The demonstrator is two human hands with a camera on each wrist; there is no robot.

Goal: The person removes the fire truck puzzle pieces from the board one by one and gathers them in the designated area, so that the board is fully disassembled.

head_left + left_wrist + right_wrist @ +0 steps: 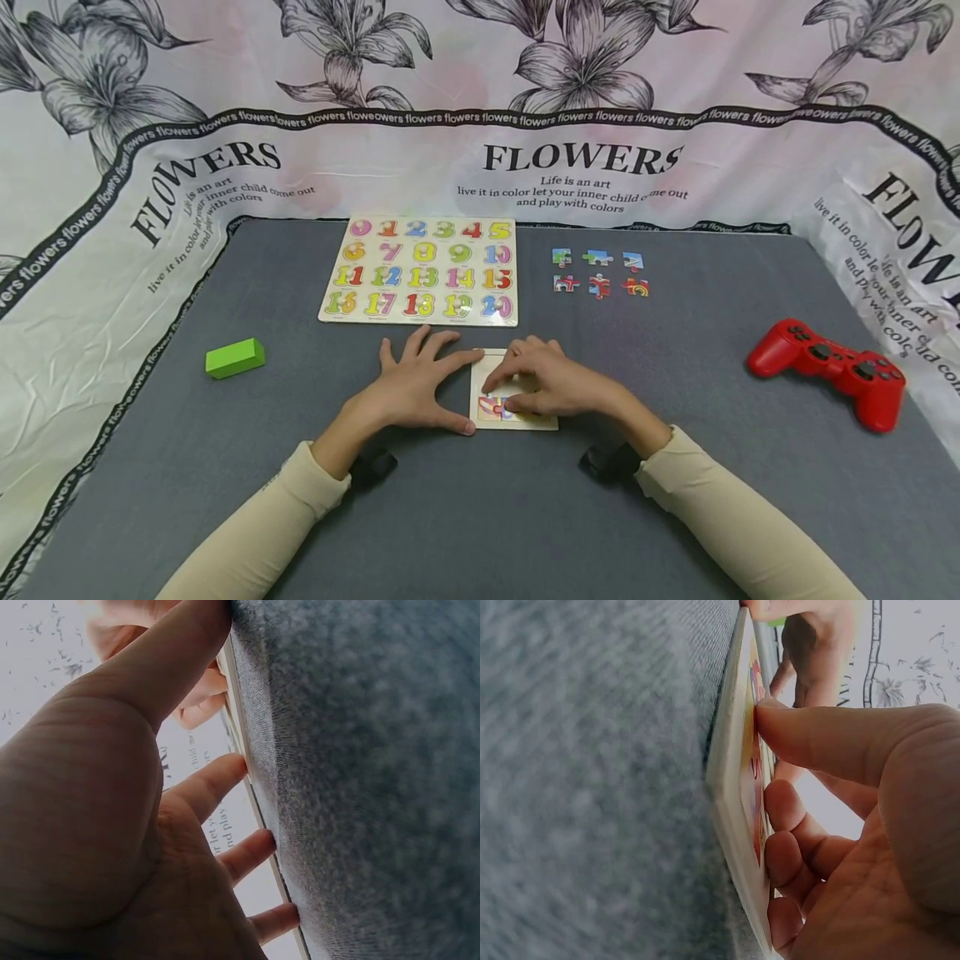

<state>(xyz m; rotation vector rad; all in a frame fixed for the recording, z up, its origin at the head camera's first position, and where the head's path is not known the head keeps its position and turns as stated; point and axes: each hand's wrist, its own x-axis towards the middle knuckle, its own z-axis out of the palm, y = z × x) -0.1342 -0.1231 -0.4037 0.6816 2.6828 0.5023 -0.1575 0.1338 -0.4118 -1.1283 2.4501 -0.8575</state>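
A small wooden puzzle board (551,423) with a pale frame lies flat in front of me, colourful picture pieces (491,407) in its lower part. My left hand (412,387) is spread beside it, the index fingertip at its upper left corner and the thumb at its lower left. My right hand (551,379) lies over the board and hides much of it. In the right wrist view its thumb (817,739) touches the picture surface and the bent fingers (784,859) rest on the board. No piece shows between thumb and fingers.
Beyond the hands lies a number puzzle board (405,321). Several loose jigsaw pieces (598,259) lie in two rows to its right. A green block (236,358) sits at the left, a red game controller (828,371) at the right. A floral cloth (405,175) hangs behind the grey table (480,517).
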